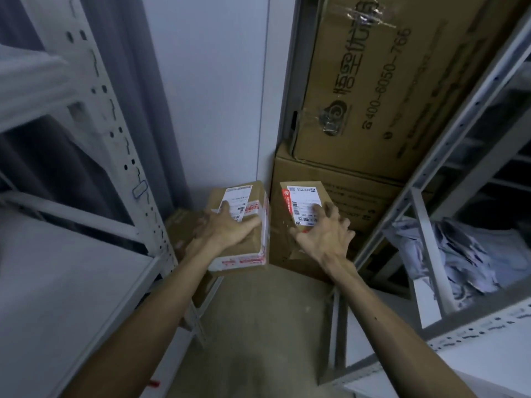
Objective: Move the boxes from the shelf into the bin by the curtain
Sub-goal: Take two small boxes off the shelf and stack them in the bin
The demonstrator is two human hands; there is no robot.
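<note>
I carry two small cardboard parcels in the aisle between the shelves. My left hand [228,228] grips from above a brown box [247,245] sealed with red-and-white tape and bearing a white label. My right hand [324,234] grips a second brown box [298,214] with a white shipping label and a red strip, fingers spread over its top. Both boxes hang above the floor, side by side. A grey curtain [135,81] hangs at the back left. No bin shows clearly; a brown carton [179,228] sits low behind the left box.
White metal racks stand on both sides: left rack upright [115,133], right rack upright [448,156]. Large cardboard cartons [373,81] are stacked at the back right against the wall. Crumpled pale bags [465,254] lie on the right shelf. The concrete floor [258,326] runs between the racks.
</note>
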